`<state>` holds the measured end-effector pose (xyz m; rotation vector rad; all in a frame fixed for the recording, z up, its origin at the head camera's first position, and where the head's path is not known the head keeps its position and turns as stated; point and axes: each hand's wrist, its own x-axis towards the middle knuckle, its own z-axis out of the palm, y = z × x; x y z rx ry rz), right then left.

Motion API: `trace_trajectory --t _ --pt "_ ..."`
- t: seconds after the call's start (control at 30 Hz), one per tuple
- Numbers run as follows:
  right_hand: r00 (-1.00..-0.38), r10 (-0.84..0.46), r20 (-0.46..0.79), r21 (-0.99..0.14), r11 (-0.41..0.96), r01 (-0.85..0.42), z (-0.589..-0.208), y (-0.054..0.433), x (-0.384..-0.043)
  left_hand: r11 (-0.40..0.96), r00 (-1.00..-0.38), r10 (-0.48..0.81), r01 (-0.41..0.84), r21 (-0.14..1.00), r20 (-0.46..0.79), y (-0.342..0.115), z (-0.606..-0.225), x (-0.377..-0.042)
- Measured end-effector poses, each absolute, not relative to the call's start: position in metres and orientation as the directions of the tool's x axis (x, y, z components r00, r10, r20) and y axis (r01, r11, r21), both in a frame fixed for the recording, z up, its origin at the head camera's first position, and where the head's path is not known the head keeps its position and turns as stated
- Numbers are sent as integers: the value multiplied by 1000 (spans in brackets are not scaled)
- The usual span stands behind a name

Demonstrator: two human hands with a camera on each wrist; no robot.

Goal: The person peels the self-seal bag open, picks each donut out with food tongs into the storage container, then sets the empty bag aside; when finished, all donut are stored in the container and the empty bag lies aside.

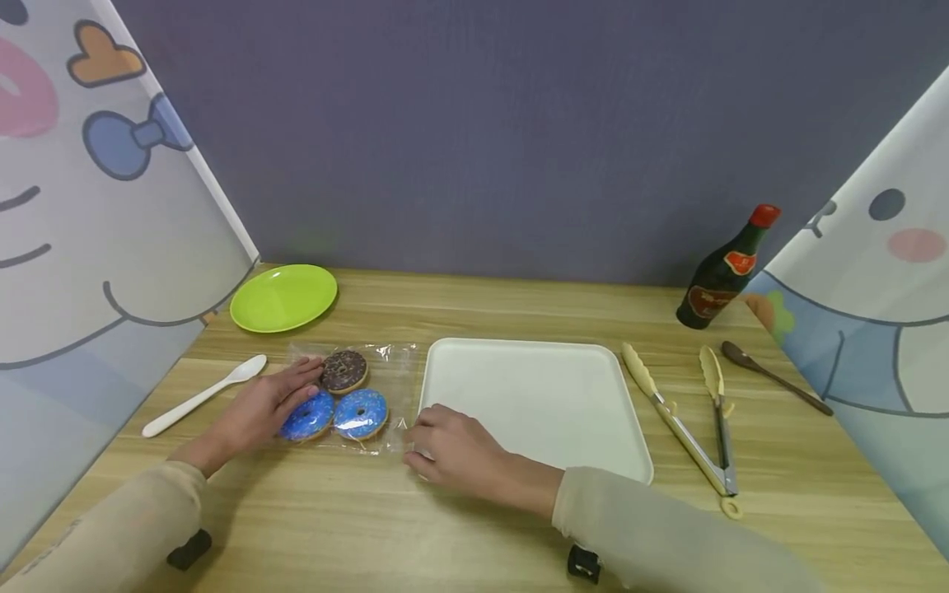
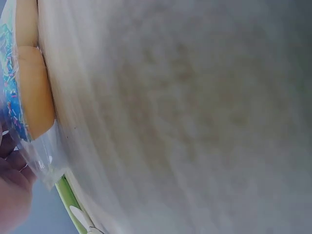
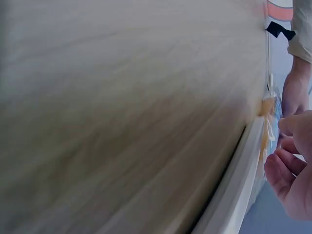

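A clear plastic bag (image 1: 400,387) lies flat on the table with one chocolate donut (image 1: 344,371) and two blue sprinkled donuts (image 1: 361,413) inside. My left hand (image 1: 270,403) rests on the bag's left part, fingers extended over the donuts and partly covering one blue donut. At the bag's right edge, beside the white tray (image 1: 534,403), is my right hand (image 1: 463,453) with loosely bent fingers. In the right wrist view, the right thumb and fingers (image 3: 280,170) look apart, with nothing clearly gripped. The left wrist view shows a blue donut (image 2: 36,92) through the plastic.
A green plate (image 1: 284,298) is at the back left, with a white spoon (image 1: 208,397) in front of it. Right of the tray lie tongs (image 1: 685,432) and a dark wooden spoon (image 1: 774,377). A dark bottle (image 1: 722,276) stands at the back right.
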<state>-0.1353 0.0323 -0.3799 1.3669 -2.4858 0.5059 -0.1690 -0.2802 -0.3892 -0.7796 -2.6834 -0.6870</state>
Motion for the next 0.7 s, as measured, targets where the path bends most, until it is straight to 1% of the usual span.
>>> trace_trajectory --t 0.07,0.13,0.33,0.5,0.57,0.7 --pt "-530 -766 363 -171 504 -846 -381 25 -135 745 -820 432 559 364 376 -280 -389 -170" --pt "-530 -771 352 -138 517 -845 -383 19 -134 743 -822 429 557 370 375 -280 -389 -170" --pt "-527 -755 389 -40 558 -829 -389 6 -134 738 -837 423 540 404 347 -281 -388 -172" --pt "-535 -750 388 -35 568 -822 -391 4 -136 750 -841 414 532 392 349 -281 -389 -171" --pt "-521 -761 387 -17 559 -829 -392 5 -136 754 -842 411 529 389 350 -281 -389 -171" --pt "-467 -782 413 51 532 -845 -394 6 -136 753 -839 411 533 387 356 -281 -389 -171"
